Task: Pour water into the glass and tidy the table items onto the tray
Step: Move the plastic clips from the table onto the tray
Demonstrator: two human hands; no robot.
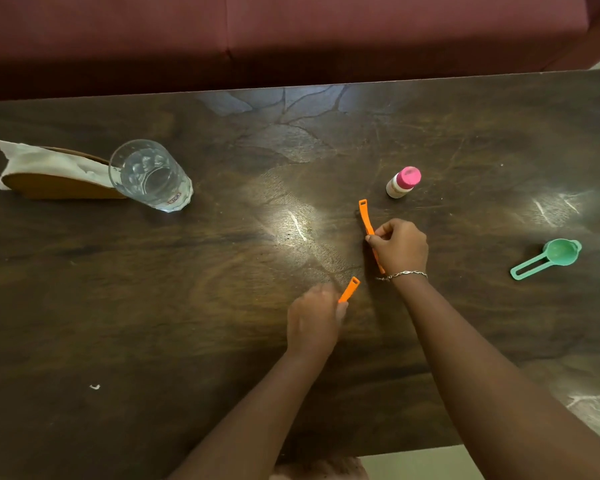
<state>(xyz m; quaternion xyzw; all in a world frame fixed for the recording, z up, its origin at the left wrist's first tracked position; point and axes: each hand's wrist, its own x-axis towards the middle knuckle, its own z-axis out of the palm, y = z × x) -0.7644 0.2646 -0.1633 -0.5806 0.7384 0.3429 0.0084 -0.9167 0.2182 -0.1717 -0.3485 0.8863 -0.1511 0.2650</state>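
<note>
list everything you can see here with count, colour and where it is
glass: one, clear, upright, table's left
napkin holder: one, brown with white tissue, beside the glass
small bottle: one, white with pink cap, centre-right
measuring spoon: one, green, right side
orange utensils: two, orange, one in each hand, ends hidden
table: one, dark wood
sofa: one, maroon, beyond the table
bracelet: one, silver, right wrist
left hand: grips one utensil
right hand: grips the other
</note>
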